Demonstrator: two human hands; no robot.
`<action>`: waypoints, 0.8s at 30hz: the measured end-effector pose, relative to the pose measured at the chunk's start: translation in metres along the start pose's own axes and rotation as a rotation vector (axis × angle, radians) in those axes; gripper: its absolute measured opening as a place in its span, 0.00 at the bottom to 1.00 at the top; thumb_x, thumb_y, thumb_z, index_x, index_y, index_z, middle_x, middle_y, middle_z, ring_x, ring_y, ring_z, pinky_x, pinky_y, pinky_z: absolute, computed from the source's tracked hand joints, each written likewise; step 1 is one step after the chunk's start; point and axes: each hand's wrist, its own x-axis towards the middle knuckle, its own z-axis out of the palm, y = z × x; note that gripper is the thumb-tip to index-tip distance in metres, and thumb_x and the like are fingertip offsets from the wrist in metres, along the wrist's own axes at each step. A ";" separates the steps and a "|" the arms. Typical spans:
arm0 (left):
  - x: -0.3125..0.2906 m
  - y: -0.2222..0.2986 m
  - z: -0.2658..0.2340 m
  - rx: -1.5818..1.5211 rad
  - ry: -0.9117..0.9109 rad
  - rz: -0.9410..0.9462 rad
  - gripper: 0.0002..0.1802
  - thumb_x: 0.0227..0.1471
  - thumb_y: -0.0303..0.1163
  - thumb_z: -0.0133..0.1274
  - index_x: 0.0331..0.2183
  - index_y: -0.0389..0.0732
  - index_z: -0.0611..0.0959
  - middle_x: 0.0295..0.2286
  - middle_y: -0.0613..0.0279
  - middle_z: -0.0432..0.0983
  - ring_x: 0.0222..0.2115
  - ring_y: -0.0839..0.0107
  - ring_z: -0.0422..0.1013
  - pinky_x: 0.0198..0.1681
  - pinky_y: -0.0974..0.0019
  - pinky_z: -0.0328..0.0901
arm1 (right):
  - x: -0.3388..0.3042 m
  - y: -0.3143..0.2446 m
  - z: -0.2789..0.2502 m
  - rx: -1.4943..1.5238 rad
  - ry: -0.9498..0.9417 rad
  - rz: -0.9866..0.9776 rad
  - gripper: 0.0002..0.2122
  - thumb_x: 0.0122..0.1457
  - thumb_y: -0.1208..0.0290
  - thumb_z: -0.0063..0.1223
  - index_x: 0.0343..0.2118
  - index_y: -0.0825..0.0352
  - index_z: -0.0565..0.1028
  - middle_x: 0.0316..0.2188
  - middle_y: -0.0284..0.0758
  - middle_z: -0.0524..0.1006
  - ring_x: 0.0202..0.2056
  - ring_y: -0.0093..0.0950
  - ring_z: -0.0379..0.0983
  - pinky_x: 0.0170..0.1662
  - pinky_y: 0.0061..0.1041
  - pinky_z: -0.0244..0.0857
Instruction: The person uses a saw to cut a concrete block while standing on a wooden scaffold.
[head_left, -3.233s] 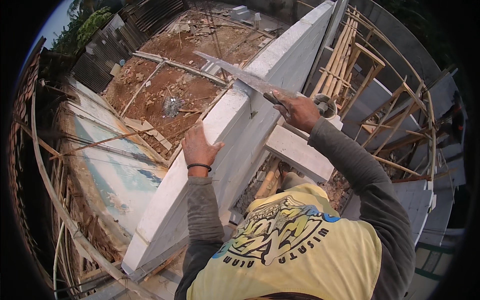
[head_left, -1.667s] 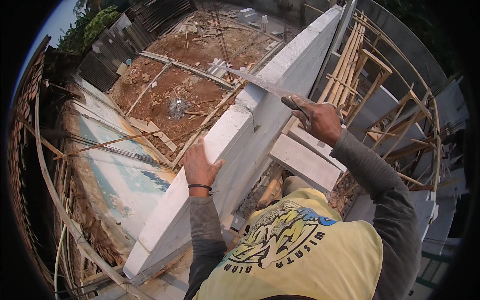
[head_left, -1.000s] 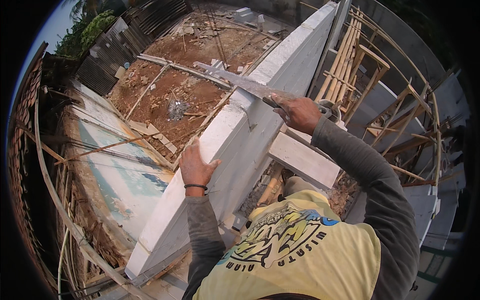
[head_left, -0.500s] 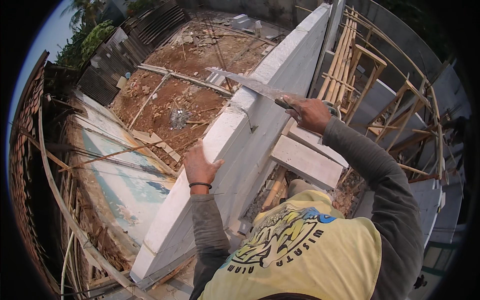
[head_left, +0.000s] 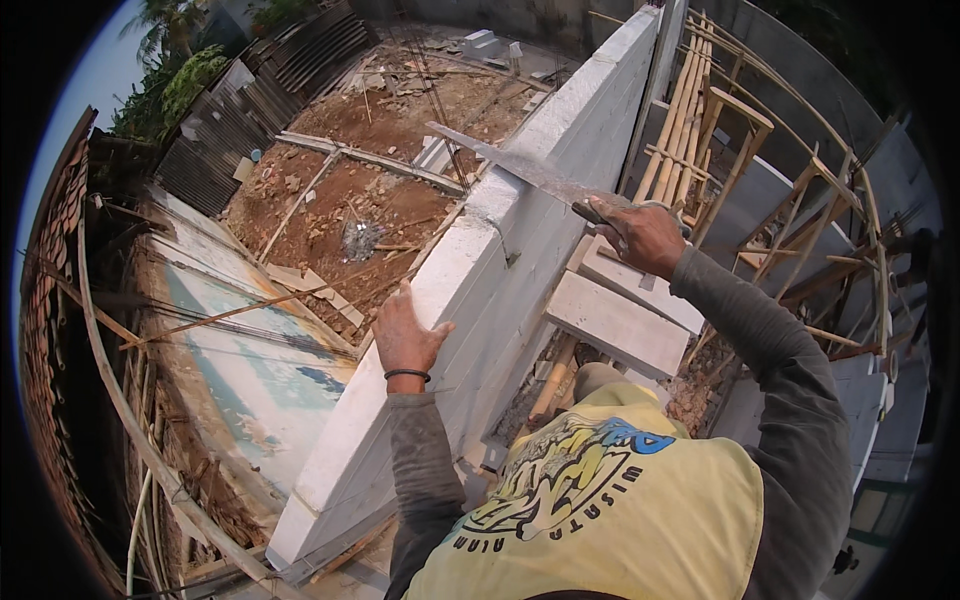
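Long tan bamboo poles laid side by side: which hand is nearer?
Right hand: just below the poles in the picture. Left hand: farther away, on the long white wall.

from where i stand, the saw handle (head_left: 594,210) is mostly hidden inside the right grip (head_left: 642,238), and the blade's (head_left: 525,168) teeth are too small to tell. the yellow shirt (head_left: 610,520) runs off the lower edge and hides most of the legs (head_left: 598,376). the dark shapes (head_left: 915,245) far right are too dim.
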 end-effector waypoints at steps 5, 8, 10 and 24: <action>0.001 0.003 -0.008 -0.008 -0.010 -0.005 0.59 0.31 0.49 0.74 0.61 0.37 0.65 0.48 0.47 0.72 0.51 0.51 0.67 0.55 0.51 0.62 | 0.045 -0.040 0.006 -0.092 -0.084 -0.025 0.23 0.64 0.60 0.51 0.60 0.63 0.67 0.33 0.42 0.81 0.31 0.40 0.79 0.32 0.42 0.71; 0.001 0.005 -0.010 -0.022 -0.036 -0.010 0.58 0.32 0.49 0.74 0.61 0.37 0.65 0.48 0.47 0.72 0.51 0.51 0.67 0.55 0.51 0.62 | 0.044 -0.014 0.002 -0.066 -0.064 0.003 0.24 0.64 0.60 0.50 0.61 0.63 0.67 0.32 0.42 0.81 0.31 0.40 0.79 0.32 0.41 0.71; 0.000 0.002 -0.009 -0.006 -0.042 -0.010 0.58 0.33 0.50 0.73 0.62 0.38 0.65 0.48 0.49 0.71 0.51 0.52 0.66 0.56 0.52 0.61 | 0.014 0.004 0.002 -0.066 -0.006 -0.015 0.23 0.64 0.60 0.50 0.61 0.62 0.67 0.31 0.42 0.81 0.31 0.41 0.79 0.32 0.41 0.71; 0.004 0.008 -0.006 0.013 -0.037 0.001 0.58 0.33 0.49 0.73 0.62 0.37 0.64 0.48 0.49 0.71 0.51 0.52 0.66 0.56 0.52 0.61 | 0.041 0.005 0.010 -0.066 -0.067 -0.022 0.21 0.64 0.57 0.50 0.57 0.60 0.71 0.26 0.42 0.80 0.26 0.42 0.77 0.27 0.42 0.69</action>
